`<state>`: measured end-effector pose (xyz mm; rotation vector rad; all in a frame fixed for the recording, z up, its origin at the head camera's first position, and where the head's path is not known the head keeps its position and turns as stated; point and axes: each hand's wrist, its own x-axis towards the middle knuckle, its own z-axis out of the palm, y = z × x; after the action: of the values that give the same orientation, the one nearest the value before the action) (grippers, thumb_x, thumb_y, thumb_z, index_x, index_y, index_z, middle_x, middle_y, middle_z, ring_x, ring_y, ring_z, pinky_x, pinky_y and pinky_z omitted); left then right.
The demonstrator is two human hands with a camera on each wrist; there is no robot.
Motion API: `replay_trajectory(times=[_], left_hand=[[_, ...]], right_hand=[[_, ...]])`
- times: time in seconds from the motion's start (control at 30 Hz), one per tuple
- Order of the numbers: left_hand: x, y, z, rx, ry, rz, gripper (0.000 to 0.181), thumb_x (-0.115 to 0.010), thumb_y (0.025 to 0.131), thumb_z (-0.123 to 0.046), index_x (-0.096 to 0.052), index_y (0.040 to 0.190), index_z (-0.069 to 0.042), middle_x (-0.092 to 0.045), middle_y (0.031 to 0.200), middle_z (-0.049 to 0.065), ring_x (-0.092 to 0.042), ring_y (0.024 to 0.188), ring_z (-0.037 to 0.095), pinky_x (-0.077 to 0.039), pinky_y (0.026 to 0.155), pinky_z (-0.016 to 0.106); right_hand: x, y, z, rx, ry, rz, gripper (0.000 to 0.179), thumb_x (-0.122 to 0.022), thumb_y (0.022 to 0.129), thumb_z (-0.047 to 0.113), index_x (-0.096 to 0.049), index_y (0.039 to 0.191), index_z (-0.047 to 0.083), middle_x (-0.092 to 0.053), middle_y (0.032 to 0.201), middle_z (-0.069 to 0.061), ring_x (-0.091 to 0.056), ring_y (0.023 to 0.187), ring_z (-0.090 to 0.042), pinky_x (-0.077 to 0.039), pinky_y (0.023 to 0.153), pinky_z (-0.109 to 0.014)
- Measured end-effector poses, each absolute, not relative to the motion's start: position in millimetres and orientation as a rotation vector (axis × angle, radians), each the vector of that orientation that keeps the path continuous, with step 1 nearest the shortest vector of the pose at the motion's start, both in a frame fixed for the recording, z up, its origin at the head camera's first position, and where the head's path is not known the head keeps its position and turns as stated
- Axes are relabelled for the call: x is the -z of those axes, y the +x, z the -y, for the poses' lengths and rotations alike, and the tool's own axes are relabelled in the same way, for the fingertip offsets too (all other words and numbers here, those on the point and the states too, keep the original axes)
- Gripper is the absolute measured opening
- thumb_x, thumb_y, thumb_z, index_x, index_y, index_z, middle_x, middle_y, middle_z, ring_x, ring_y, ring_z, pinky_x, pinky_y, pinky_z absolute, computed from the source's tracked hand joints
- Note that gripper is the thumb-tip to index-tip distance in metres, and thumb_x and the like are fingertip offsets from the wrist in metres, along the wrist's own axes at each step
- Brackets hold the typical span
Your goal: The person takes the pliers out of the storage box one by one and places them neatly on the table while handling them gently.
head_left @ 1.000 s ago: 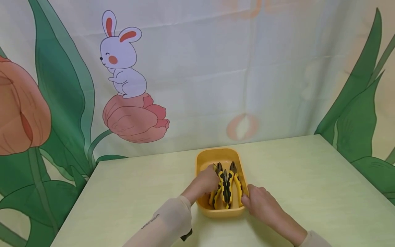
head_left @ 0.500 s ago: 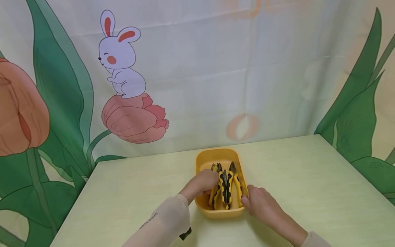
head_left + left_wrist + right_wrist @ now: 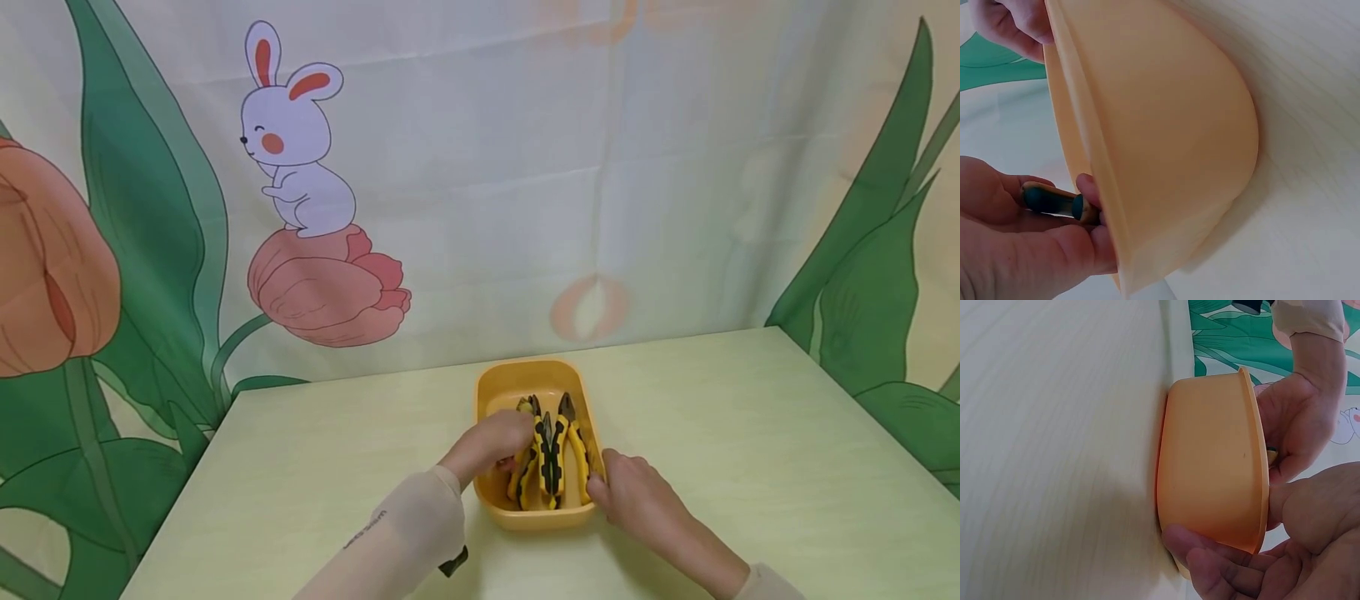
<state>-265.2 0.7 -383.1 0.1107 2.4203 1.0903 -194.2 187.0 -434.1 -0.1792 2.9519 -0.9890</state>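
Observation:
A yellow plastic box (image 3: 528,521) stands on the table with several yellow-and-black pliers (image 3: 557,454) lying side by side in it. My left hand (image 3: 498,442) reaches into the box's left side. In the left wrist view its fingers (image 3: 1072,250) curl round the dark-and-yellow handle of a pair of pliers (image 3: 1050,199), just inside the rim; the rest of that tool is hidden by the box wall. My right hand (image 3: 645,492) grips the near right corner of the box. The right wrist view shows its thumb over the rim and its fingers (image 3: 1210,559) against the outer wall.
The pale table (image 3: 337,467) extends to both sides of the box. Behind it hangs a printed cloth (image 3: 480,200) with a rabbit and tulips. A beige sleeve (image 3: 405,533) covers my left forearm, with a small black piece (image 3: 453,562) at its lower side.
My left hand has shifted only slightly in the box, and the tool head beside its knuckles sits a little differently. The right hand, the box and the other pliers stay in place.

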Motion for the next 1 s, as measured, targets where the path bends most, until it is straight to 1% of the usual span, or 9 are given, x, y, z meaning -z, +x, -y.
replay_trajectory(times=[0.13,0.27,0.4,0.5,0.67,0.8,0.9,0.97,1.0], left_hand=[[386,-265,0,-1.063,0.161,-2.430,0.044,-0.031,0.112,-0.018,-0.061,0.093,0.009,-0.037,0.049,0.001,-0.034,0.040,0.012,-0.030,0.042,0.023],[387,-263,2,-1.068,0.153,-2.460,0.045,-0.030,0.113,-0.020,-0.062,0.104,0.011,-0.038,0.049,0.000,-0.030,0.038,0.009,-0.026,0.038,0.021],[385,-259,2,-1.129,0.140,-2.467,0.048,-0.029,0.114,-0.022,-0.058,0.084,0.003,-0.037,0.052,-0.002,-0.027,0.040,0.008,-0.026,0.039,0.021],[382,-255,2,-1.162,0.162,-2.486,0.051,-0.030,0.114,-0.022,-0.047,0.069,-0.007,-0.036,0.054,-0.002,-0.026,0.042,0.008,-0.025,0.040,0.021],[377,-249,-1,-1.201,0.160,-2.539,0.045,-0.032,0.113,-0.020,-0.048,0.074,-0.006,-0.039,0.060,0.001,-0.029,0.044,0.009,-0.027,0.042,0.021],[374,-246,0,-1.198,0.147,-2.610,0.038,-0.033,0.113,-0.020,-0.056,0.100,0.007,-0.049,0.081,0.014,-0.036,0.049,0.012,-0.033,0.043,0.022],[372,-244,2,-1.143,0.182,-2.680,0.040,-0.034,0.112,-0.020,-0.056,0.116,0.013,-0.054,0.110,0.030,-0.045,0.059,0.020,-0.039,0.049,0.026],[370,-243,5,-1.090,0.221,-2.720,0.041,-0.034,0.111,-0.020,-0.060,0.111,0.012,-0.047,0.135,0.040,-0.060,0.084,0.032,-0.048,0.060,0.034],[369,-242,6,-1.068,0.242,-2.738,0.043,-0.034,0.111,-0.020,-0.061,0.114,0.013,-0.041,0.145,0.041,-0.060,0.100,0.038,-0.050,0.068,0.038]], right_hand=[[435,-194,-186,0.977,-0.168,-2.947,0.012,-0.058,0.096,0.012,-0.057,0.089,0.002,-0.054,0.065,-0.004,-0.051,0.052,-0.017,-0.041,0.048,-0.029],[436,-194,-185,0.962,-0.169,-2.953,0.013,-0.058,0.096,0.013,-0.057,0.089,0.002,-0.054,0.065,-0.004,-0.051,0.053,-0.017,-0.042,0.048,-0.029],[435,-193,-185,0.943,-0.177,-2.967,0.013,-0.059,0.095,0.013,-0.056,0.087,0.003,-0.053,0.065,-0.004,-0.051,0.052,-0.017,-0.041,0.048,-0.029],[434,-193,-186,0.940,-0.175,-2.968,0.013,-0.059,0.095,0.013,-0.056,0.087,0.004,-0.053,0.064,-0.004,-0.049,0.052,-0.017,-0.040,0.047,-0.029],[433,-194,-186,0.944,-0.176,-2.962,0.012,-0.058,0.096,0.012,-0.056,0.088,0.003,-0.053,0.065,-0.005,-0.049,0.052,-0.017,-0.040,0.047,-0.028],[433,-194,-185,0.922,-0.152,-2.952,0.013,-0.058,0.096,0.013,-0.057,0.089,0.002,-0.053,0.065,-0.005,-0.048,0.052,-0.017,-0.039,0.048,-0.028],[432,-194,-184,0.919,-0.143,-2.950,0.013,-0.057,0.096,0.013,-0.057,0.090,0.002,-0.053,0.065,-0.005,-0.049,0.052,-0.017,-0.040,0.048,-0.028],[432,-194,-184,0.928,-0.152,-2.953,0.012,-0.057,0.096,0.013,-0.057,0.090,0.002,-0.053,0.065,-0.005,-0.049,0.052,-0.017,-0.040,0.047,-0.029],[433,-194,-184,0.932,-0.157,-2.956,0.012,-0.057,0.096,0.013,-0.057,0.089,0.002,-0.053,0.065,-0.005,-0.050,0.052,-0.017,-0.041,0.047,-0.029]])
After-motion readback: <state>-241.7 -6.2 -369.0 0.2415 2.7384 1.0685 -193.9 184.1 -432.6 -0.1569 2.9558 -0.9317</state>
